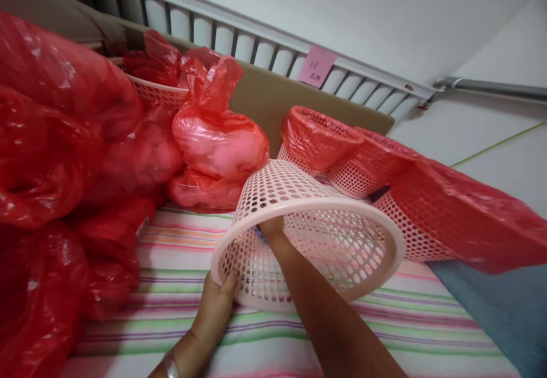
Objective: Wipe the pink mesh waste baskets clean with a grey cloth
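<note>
A pale pink plastic basket (307, 202) with a perforated wall lies tipped on the striped sheet, its mouth facing me. My left hand (220, 292) grips the left part of its rim, the thumb on the inner side and the fingers behind it. Deep inside the basket is my right hand (272, 227), close to the inner left wall; the rim hides its fingers. Beside that hand a small blue patterned thing (258, 233) shows, too little of it to name.
Stuffed red plastic bags (217, 144) pile up on the left. Several pink baskets lined with red bags (318, 139) stand along the right. A striped sheet (179, 281) lies underneath. Behind are a beige board (265, 105), a white radiator (222, 39) and a pink note (317, 66).
</note>
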Motion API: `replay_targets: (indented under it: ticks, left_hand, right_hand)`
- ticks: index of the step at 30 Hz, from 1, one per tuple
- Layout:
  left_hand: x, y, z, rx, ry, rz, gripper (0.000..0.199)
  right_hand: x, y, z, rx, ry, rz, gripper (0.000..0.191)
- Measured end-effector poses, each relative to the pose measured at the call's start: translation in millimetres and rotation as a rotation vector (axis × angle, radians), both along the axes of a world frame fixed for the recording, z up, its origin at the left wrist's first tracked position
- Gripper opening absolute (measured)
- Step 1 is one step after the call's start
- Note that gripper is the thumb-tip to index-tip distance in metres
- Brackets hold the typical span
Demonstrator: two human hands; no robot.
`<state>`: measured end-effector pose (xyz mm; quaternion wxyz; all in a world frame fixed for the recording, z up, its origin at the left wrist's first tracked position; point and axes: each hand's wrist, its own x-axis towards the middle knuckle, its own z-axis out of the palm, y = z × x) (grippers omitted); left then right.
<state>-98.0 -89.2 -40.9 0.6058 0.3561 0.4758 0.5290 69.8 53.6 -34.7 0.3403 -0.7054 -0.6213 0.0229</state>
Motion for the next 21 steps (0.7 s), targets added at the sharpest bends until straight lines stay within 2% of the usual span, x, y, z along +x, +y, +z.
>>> replay_targets:
  ticks: [3, 5, 9, 13, 18, 21]
  left_hand:
    - [1.1, 1.4, 0.3, -0.008, -0.006, 0.013, 0.037]
    - [1.6, 2.4, 0.0, 0.027, -0.006, 0.024, 0.036]
    - [-1.9, 1.5, 1.9, 0.078, 0.007, -0.004, 0.040]
    - [-10.7, -6.5, 8.8, 0.107, 0.019, -0.132, 0.042]
    - [-8.1, -16.8, 12.6, 0.074, 0.027, -0.134, 0.031]
    - [-2.5, -18.5, 12.5, 0.062, 0.013, -0.129, 0.023]
  right_hand:
    - [-4.9, -14.0, 4.1, -0.059, -0.065, -0.016, 0.030]
    - [-13.0, -33.4, 6.1, -0.096, -0.112, -0.025, 0.030]
    - [-27.5, -88.5, 8.8, -0.133, -0.199, -0.003, 0.026]
    - [-17.7, -144.0, 11.4, -0.180, -0.253, 0.064, 0.032]
    - [-0.5, -203.2, -2.0, -0.200, -0.217, 0.047, 0.046]
    - [-4.0, -211.4, -12.6, -0.139, -0.122, 0.020, 0.055]
